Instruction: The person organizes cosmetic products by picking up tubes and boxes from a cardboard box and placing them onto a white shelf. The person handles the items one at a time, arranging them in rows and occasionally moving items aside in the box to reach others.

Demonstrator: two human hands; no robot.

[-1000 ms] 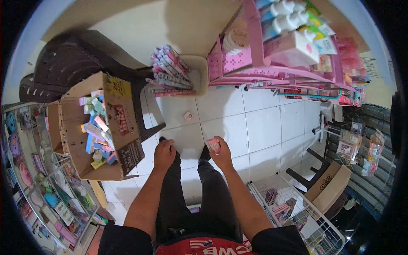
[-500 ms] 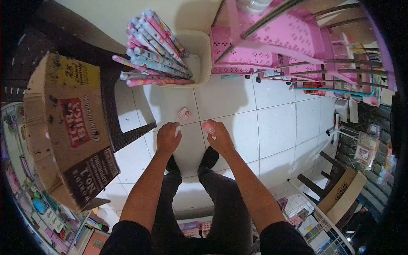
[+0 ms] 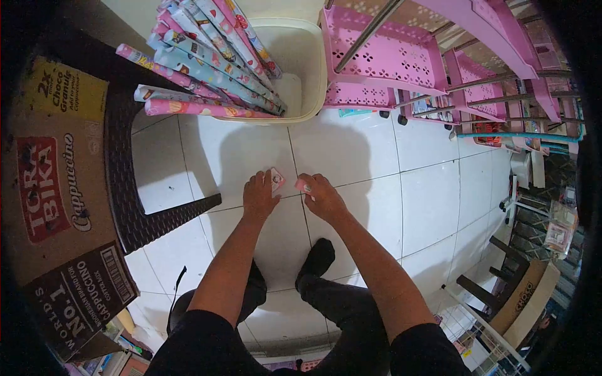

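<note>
One small pink packet [image 3: 276,180] lay on the floor tile [image 3: 351,150] at centre frame, touching the upper-right fingertips of the left hand [image 3: 260,195], which was loose, not gripping; the right hand [image 3: 321,195], just beside, pinched a second pink packet [image 3: 303,186]

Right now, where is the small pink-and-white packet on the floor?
Head view, centre: the packet lies on the white floor tiles at the fingertips of the left hand, just left of the right hand holding a pink item.

White tiles cover the floor [image 3: 357,150]. The small packet [image 3: 276,180] is pink and white, the held packet [image 3: 303,186] pink. Paper rolls [image 3: 200,69] show pink and pale-blue prints; the bin [image 3: 304,56] is cream, the rack [image 3: 389,62] pink, the box [image 3: 50,182] brown with red lettering.
</note>
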